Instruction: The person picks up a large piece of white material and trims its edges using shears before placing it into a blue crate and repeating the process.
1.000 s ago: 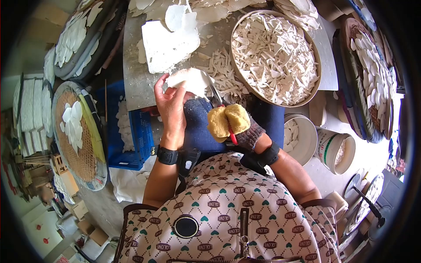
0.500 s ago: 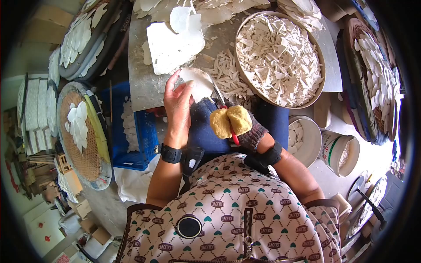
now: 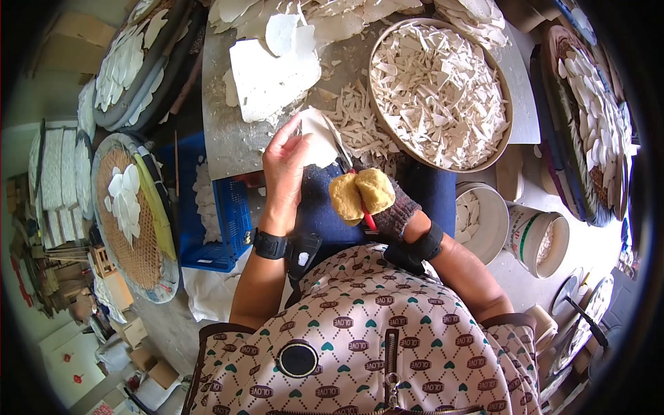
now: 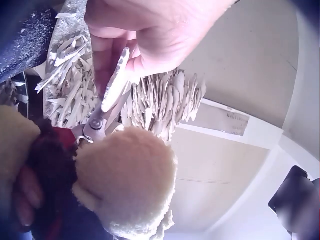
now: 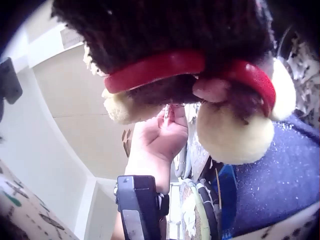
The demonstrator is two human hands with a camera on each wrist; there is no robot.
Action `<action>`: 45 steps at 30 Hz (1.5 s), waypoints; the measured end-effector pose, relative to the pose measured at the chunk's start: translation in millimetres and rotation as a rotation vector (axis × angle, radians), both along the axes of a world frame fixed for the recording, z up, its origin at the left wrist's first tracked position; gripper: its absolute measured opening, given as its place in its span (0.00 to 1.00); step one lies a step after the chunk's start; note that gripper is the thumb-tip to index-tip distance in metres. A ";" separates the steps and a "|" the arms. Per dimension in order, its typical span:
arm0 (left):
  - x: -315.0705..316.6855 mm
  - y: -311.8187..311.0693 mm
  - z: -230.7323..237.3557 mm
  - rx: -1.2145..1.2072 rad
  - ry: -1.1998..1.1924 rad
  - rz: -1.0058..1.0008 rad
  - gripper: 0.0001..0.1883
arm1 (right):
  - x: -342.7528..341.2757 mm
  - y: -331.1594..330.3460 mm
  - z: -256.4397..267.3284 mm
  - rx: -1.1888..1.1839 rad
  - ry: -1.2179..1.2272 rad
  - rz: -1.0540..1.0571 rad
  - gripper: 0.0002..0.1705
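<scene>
My bare left hand (image 3: 282, 169) pinches a thin, flat white piece (image 3: 319, 140) between thumb and fingers. In the left wrist view that piece (image 4: 116, 82) shows nearly edge-on, right by the scissor blades. My right hand (image 3: 402, 213), in a dark knitted glove with bare fingertips, grips scissors (image 3: 340, 146) with red handles (image 5: 155, 70). Thick yellow sponge pads (image 3: 374, 190) are wrapped about the handles and hide much of the fingers. The blades lie along the right edge of the white piece, over the lap.
A round tray (image 3: 510, 104) full of white slivers stands on the metal table (image 3: 220, 149), with loose slivers (image 3: 360, 124) beside it. Larger white sheets (image 3: 270, 76) lie further left. A blue crate (image 3: 225, 259) is left of the legs; buckets (image 3: 494, 221) stand to the right.
The white piece has turned in my left hand and shows narrower now. My left fingers have shifted round it. The scissors remain at its right edge, and the head view has shifted slightly.
</scene>
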State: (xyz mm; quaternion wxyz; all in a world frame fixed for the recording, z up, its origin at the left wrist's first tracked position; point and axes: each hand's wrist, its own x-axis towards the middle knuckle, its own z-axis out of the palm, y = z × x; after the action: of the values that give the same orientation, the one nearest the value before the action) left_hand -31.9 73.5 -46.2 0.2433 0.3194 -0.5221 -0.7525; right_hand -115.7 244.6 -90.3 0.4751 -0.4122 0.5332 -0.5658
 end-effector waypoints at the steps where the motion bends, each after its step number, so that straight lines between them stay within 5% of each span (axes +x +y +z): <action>1: -0.4 0.0 3.6 0.015 -0.009 0.002 0.25 | 0.1 -1.6 4.4 0.010 -0.099 -0.003 0.18; 12: 0.3 -7.9 10.3 -0.029 -0.138 -0.183 0.23 | -7.8 -3.6 13.8 0.005 0.039 -0.051 0.14; 17: 0.7 -12.6 11.0 -0.035 -0.184 -0.244 0.22 | -6.8 0.9 10.3 0.041 -0.097 -0.048 0.15; 20: -2.3 -17.1 13.3 -0.059 -0.166 -0.304 0.20 | -5.6 0.1 10.8 0.021 -0.390 -0.099 0.14; 23: -1.8 -20.3 22.2 -0.109 -0.172 -0.469 0.18 | -12.3 -3.0 3.8 -0.132 0.193 -0.128 0.13; 25: -2.2 -20.1 22.4 -0.119 -0.183 -0.430 0.18 | -17.9 -4.5 11.5 -0.176 0.193 -0.130 0.12; 28: -2.9 -13.6 19.6 -0.107 -0.088 -0.175 0.19 | -19.8 -4.8 30.0 -0.078 -0.464 -0.076 0.12; 30: -4.0 -7.7 11.4 -0.106 -0.010 -0.001 0.19 | -15.7 -4.6 28.5 -0.064 -0.470 -0.053 0.12; 31: -4.8 -6.4 4.5 -0.113 0.020 0.057 0.19 | -12.7 -5.0 21.7 -0.105 -0.189 -0.055 0.12; 34: -5.5 -11.0 -0.9 -0.081 0.067 0.100 0.21 | -9.0 -2.0 22.1 -0.119 0.165 0.000 0.13; 38: -6.7 -20.7 3.7 -0.039 0.045 0.019 0.21 | -6.6 1.1 23.1 -0.039 0.143 -0.002 0.15; 43: -4.6 -24.9 2.6 -0.012 -0.018 -0.020 0.21 | -5.6 3.9 22.8 0.022 -0.219 0.063 0.17; 45: -5.6 -22.5 2.4 -0.011 -0.025 -0.016 0.20 | -7.4 3.6 24.5 0.055 -0.013 0.090 0.18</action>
State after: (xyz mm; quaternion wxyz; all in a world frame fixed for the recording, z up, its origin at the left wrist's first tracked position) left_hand -37.5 51.0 -43.8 0.2324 0.3231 -0.5319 -0.7475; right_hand -123.1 248.2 -65.7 0.5146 -0.4190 0.5265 -0.5314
